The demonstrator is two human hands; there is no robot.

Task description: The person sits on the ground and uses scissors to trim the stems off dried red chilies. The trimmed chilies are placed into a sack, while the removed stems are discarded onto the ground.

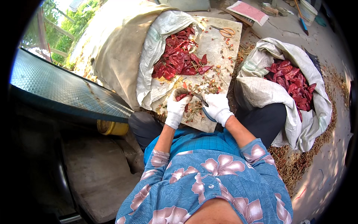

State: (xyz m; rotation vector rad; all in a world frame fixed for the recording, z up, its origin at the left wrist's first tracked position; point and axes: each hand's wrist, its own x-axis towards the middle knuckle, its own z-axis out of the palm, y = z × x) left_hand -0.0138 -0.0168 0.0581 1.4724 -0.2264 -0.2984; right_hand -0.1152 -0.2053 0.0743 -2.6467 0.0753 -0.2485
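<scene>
My left hand (176, 105), in a white glove with a dirty fingertip area, is closed around a dried red chili pepper (181, 97). Close beside it, my white-gloved right hand (217, 107) grips scissors (209, 115) with a blue handle loop; their dark blades point at the pepper. Both hands are over the near part of a pale board (223, 67) littered with stems, seeds and scraps. Beyond the left hand, a heap of dried red chili peppers (179, 56) spills onto the board from a white woven sack (149, 59).
Orange-handled scissors (226, 33) lie at the board's far side. To the right stands an open white sack (257, 82) holding red peppers (292, 80). Cut stems (291, 164) cover the floor around it. A quilted silver sheet (67, 84) and a yellow bucket (112, 127) are at left.
</scene>
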